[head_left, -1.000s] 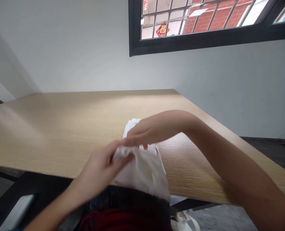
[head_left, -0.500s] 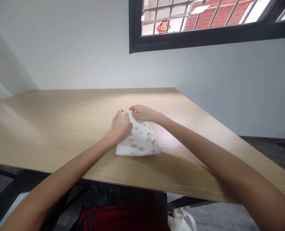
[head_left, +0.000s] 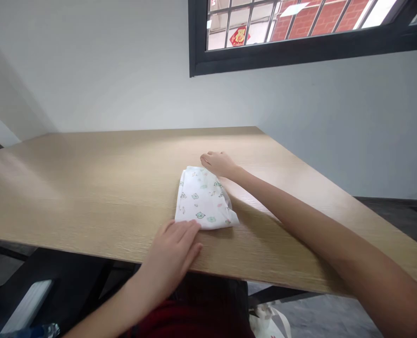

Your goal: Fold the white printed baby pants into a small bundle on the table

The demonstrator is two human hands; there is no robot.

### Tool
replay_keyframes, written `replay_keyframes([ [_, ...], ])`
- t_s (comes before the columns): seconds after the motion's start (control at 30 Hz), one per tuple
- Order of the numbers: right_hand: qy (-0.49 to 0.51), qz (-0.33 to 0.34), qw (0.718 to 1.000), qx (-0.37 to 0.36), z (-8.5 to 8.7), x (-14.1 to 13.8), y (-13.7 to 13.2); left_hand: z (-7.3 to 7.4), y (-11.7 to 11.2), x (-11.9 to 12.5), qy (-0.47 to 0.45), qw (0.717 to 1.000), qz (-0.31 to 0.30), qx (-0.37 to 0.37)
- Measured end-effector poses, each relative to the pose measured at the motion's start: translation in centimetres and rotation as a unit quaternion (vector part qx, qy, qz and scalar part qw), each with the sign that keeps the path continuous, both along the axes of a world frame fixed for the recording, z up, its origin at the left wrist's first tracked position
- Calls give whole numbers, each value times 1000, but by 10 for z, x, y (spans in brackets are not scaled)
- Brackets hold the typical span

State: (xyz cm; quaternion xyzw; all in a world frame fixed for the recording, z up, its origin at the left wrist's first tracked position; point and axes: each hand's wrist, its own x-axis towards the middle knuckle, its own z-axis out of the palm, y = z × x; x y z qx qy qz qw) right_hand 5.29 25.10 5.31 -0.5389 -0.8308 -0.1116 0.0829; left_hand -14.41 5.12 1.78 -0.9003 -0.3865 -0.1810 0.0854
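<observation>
A folded white cloth (head_left: 204, 199) printed with small green and pink animal-like figures lies near the table's front edge. Its lower right corner sticks out, and its right side is slightly raised and wrinkled. My left hand (head_left: 178, 239) is at the cloth's near left edge, fingers stretched out and fingertips touching it. My right hand (head_left: 217, 162) is at the far right corner, with loosely bent fingers reaching past the cloth's far edge; I see nothing held in them. Part of that corner is hidden under the hand.
The wooden table (head_left: 99, 188) runs to a white wall (head_left: 124, 65) with a dark-framed window (head_left: 286, 54). Below the front edge are a black bench-like surface (head_left: 64, 277) with a pale flat object (head_left: 28, 303) and, on the right, a white bag (head_left: 270, 324).
My left hand has moved from the cloth's upper left side down to its near edge. My right hand has shifted slightly right. More of the cloth's left side and top shows.
</observation>
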Motion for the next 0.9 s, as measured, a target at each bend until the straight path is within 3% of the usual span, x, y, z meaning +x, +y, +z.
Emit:
replay_keyframes([
  [0.13,42,94,994,19,21,-8,-33,10,42,5,74,997,-18,34],
  [0.3,-18,238,965,-110,31,-10,-109,4,62,7,118,990,-39,70],
  [0.4,-74,248,956,-140,29,-6,-142,1,61,5,116,990,-36,68],
  [0.5,-124,213,956,-160,29,-7,-158,4,52,3,109,992,-36,57],
  [0.6,-125,205,950,-200,39,-11,-165,19,35,-2,82,995,-48,-15],
  [0.67,-71,239,929,-274,51,-11,-165,38,27,-7,33,989,-49,-135],
  [0.73,15,272,913,-303,64,-10,-157,61,30,-12,-17,970,-24,-241],
  [0.83,148,251,925,-243,66,-8,-127,83,62,-11,-40,968,50,-242],
  [0.9,185,188,944,-196,53,-7,-101,81,93,-5,-39,975,86,-200],
])
